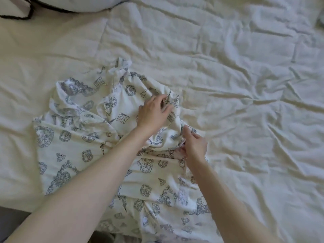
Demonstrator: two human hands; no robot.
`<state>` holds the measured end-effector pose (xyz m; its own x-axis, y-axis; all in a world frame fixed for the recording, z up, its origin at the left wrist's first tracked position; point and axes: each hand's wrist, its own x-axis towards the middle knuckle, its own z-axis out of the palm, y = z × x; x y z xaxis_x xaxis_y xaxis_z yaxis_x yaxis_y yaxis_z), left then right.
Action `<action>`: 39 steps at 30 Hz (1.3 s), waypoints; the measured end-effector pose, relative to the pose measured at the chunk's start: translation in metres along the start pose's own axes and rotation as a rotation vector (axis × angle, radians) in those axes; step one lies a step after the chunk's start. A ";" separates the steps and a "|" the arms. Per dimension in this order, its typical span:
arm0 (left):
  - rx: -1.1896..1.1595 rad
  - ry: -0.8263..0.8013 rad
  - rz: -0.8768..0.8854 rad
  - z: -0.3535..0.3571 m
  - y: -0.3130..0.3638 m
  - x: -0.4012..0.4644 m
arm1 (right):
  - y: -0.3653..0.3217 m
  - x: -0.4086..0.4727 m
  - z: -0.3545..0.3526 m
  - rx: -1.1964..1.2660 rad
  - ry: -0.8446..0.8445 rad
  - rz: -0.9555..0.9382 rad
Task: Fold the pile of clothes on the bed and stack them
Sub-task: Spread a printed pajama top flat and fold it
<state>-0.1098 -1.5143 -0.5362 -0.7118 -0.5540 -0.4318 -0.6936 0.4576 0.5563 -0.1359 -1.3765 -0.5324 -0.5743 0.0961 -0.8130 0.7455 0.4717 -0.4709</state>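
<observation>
While the printed garment (108, 148) lies rumpled on the bed (245, 85), both hands are working at the bunched part on its far right side, and the way they hold it looks like sorting out which edge is which before any fold is made. The left hand (154, 113) reaches across the cloth with its fingers curled, pinching a raised ridge of the fabric at the garment's far right corner; lifting it there seems meant to pull a twisted section free. The right hand (195, 146) sits just nearer than the left, at the garment's right edge, its fingers closed on a gathered fold, probably to anchor that side so the cloth does not slide when the other hand tugs. Whether it has a hem or a sleeve I cannot tell from here, as the cloth is too bunched.

The nearer left part of the garment lies fairly flat, so it may serve as the base of the fold once the crumpled end is spread. Well beyond the garment, at the far left of the bed, a white pillow (78, 4) with a dark cord (17, 17) beside it stays out of the way. No folded stack is in view yet.
</observation>
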 end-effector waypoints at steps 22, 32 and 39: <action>0.087 0.082 -0.008 -0.007 -0.009 -0.002 | 0.009 -0.002 -0.009 0.361 -0.294 0.143; 0.134 0.149 0.014 -0.023 0.014 0.032 | -0.018 0.014 -0.009 0.573 -0.215 0.265; -0.412 0.187 -0.259 -0.025 0.005 0.043 | -0.027 0.019 -0.020 0.713 -0.183 0.392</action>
<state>-0.1411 -1.5532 -0.5336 -0.4645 -0.7446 -0.4793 -0.7167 -0.0018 0.6973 -0.1734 -1.3695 -0.5282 -0.2108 -0.0356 -0.9769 0.9507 -0.2400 -0.1964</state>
